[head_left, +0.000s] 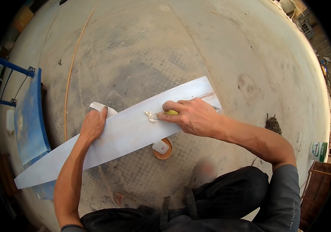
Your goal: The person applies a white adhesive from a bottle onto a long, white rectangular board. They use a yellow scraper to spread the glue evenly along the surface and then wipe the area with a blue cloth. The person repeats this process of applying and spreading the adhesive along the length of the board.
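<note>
A long white tapered panel [125, 135] lies slantwise in front of me, narrow at the near left and wide at the far right. My left hand [94, 123] is closed at its far edge, against a white sheet-like piece [99, 105] that sticks out past the fingers. Over the wider part, my right hand [192, 116] grips a putty knife by its yellow-green handle [171, 112], mostly covered by the fingers. A dab of whitish putty [150, 116] shows at the knife's end, over the panel. Brownish marks [206, 95] run along the panel's right end.
Below the panel, a round tan bowl [168, 153] holds a white container [160, 147]. A blue panel on a frame [32, 116] stands at left. An orange hose [72, 63] crosses the floor. At right are a dark clump [273, 124] and a green-and-white bucket [318, 151].
</note>
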`<state>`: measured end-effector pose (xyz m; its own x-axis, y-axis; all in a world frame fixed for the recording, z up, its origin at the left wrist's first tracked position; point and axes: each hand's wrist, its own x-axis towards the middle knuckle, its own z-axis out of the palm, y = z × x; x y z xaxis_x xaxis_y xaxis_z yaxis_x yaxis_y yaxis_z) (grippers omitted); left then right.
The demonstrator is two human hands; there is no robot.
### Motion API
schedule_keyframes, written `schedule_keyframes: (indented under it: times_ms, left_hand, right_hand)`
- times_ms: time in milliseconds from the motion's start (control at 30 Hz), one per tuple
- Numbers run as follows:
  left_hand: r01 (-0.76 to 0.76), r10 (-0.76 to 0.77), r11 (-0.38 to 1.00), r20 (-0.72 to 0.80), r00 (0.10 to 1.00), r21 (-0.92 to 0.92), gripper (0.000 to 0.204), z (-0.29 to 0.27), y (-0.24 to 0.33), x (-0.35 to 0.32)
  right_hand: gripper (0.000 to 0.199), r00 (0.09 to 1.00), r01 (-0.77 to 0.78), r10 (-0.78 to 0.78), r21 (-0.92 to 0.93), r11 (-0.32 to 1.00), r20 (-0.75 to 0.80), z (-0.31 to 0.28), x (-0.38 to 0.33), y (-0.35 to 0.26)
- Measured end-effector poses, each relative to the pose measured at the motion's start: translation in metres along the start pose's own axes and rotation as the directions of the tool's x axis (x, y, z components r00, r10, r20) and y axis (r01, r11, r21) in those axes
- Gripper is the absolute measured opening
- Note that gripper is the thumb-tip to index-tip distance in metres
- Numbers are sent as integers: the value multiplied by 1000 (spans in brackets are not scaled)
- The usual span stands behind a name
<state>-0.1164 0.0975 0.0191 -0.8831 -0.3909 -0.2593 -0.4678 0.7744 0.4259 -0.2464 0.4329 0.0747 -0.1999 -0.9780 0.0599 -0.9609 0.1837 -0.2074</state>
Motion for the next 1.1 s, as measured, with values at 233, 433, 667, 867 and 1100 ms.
schedule_keyframes:
  times_ms: [233, 433, 667, 867, 1100]
  left_hand:
    - [-26, 26, 1000, 4, 1000, 15, 67, -1, 3, -1]
    - [1, -3, 1000, 49, 999, 30, 64, -2, 1, 1]
    - [-42, 41, 999, 30, 999, 24, 64, -4, 7, -3]
    - [24, -26, 999, 51, 998, 34, 64, -5, 8, -2]
    - [-12, 13, 1000, 54, 998, -19, 64, -2, 6, -2]
  right_hand:
    - [39, 1000, 5, -5, -4, 1000, -3, 2, -6, 7]
    - [39, 999, -6, 6, -2, 1000, 32, -1, -4, 5]
    - [44, 1000, 4, -4, 0, 1000, 25, 3, 11, -8]
    - [48, 999, -20, 21, -26, 999, 37, -2, -7, 8]
    - [42, 999, 27, -27, -20, 999, 35, -1, 3, 0]
